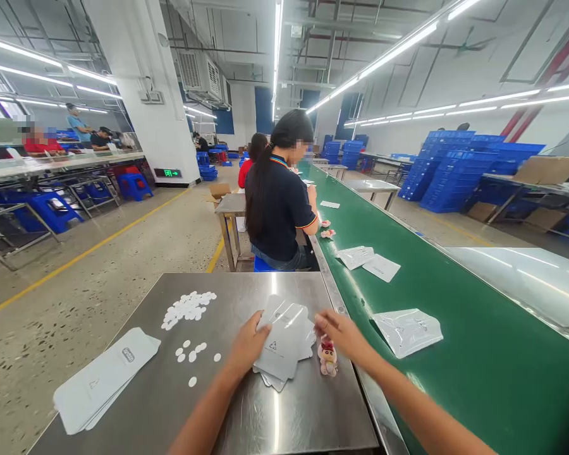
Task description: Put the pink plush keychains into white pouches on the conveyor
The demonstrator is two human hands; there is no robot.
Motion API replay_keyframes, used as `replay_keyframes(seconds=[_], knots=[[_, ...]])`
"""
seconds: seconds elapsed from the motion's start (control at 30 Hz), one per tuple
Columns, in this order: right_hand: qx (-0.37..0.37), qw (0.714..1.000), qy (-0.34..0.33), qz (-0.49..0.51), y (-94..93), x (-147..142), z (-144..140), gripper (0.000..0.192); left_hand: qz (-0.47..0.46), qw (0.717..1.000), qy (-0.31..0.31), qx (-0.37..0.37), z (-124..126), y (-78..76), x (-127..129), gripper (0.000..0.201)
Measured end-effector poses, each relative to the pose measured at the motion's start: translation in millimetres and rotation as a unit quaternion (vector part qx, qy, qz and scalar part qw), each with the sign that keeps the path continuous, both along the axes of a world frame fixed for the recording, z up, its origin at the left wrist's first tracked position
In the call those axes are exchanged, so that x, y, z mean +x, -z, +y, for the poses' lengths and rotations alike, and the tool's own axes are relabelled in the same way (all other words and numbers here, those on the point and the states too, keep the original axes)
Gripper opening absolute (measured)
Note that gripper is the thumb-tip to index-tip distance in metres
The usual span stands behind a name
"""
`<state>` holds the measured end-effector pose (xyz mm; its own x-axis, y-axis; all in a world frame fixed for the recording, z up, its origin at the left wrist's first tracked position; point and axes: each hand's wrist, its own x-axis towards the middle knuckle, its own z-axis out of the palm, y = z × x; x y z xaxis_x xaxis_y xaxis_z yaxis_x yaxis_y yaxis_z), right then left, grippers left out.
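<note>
My left hand (250, 344) is closed on the left edge of a fanned stack of white pouches (282, 338), thumb on top. Beside the stack's right edge, my right hand (344, 335) has its fingers loosely bent and apart, with nothing visible in them. Just below those fingers, a small pink doll figure (328, 360) with a red bow lies on the metal table (237, 417). Left of the stack are loose white round stickers or discs (192, 356) and a larger pile of them (187, 308). Another stack of white pouches (107, 379) rests at the table's left.
A green conveyor belt (455, 379) runs along the right, carrying a white pouch (410, 332), more flat pouches (382, 268) and small pink figures (327, 234). A co-worker (279, 202) sits ahead beside the belt. Blue crates (450, 170) are stacked at the right.
</note>
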<state>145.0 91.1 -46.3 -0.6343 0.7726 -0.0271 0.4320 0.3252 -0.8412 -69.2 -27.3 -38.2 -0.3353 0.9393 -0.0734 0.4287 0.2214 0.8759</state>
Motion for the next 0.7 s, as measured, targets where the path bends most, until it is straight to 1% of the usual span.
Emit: replay_keyframes(seconds=[0.03,0.07,0.13,0.2,0.27,0.33,0.4,0.47,0.53,0.6,0.67,0.7], knots=[[0.08,0.995,0.037,-0.055,-0.4,10,21,0.035,0.042,0.999,0.016,-0.019,6,1.5,-7,0.036],[0.157,0.975,0.087,-0.133,-1.6,21,44,0.031,0.075,0.996,0.029,-0.035,11,3.1,-12,0.036],[0.21,0.939,0.162,-0.22,-4.5,46,89,0.028,0.107,0.992,0.051,-0.051,22,7.0,-17,0.033],[0.217,0.912,0.208,-0.28,-5.5,70,129,0.028,0.12,0.988,0.073,-0.057,29,11.6,-19,0.029],[0.223,0.886,0.226,-0.338,-2.9,88,162,0.026,0.136,0.985,0.093,-0.057,34,15.8,-21,0.025],[0.223,0.869,0.218,-0.385,2.3,97,190,0.025,0.159,0.98,0.111,-0.051,37,18.7,-22,0.021],[0.213,0.86,0.195,-0.42,8.2,97,213,0.026,0.185,0.974,0.122,-0.051,38,20.0,-23,0.021],[0.195,0.858,0.171,-0.444,13.3,92,229,0.027,0.206,0.969,0.124,-0.064,39,20.0,-22,0.023],[0.178,0.859,0.159,-0.453,16.2,84,237,0.028,0.217,0.966,0.113,-0.079,39,19.5,-22,0.028],[0.167,0.864,0.16,-0.448,15.2,77,236,0.029,0.236,0.965,0.086,-0.076,37,18.6,-22,0.039],[0.157,0.872,0.171,-0.43,9.4,74,227,0.03,0.261,0.963,0.047,-0.051,34,17.1,-22,0.049],[0.152,0.878,0.18,-0.417,4.5,74,220,0.029,0.272,0.962,0.027,-0.031,32,15.8,-21,0.049]])
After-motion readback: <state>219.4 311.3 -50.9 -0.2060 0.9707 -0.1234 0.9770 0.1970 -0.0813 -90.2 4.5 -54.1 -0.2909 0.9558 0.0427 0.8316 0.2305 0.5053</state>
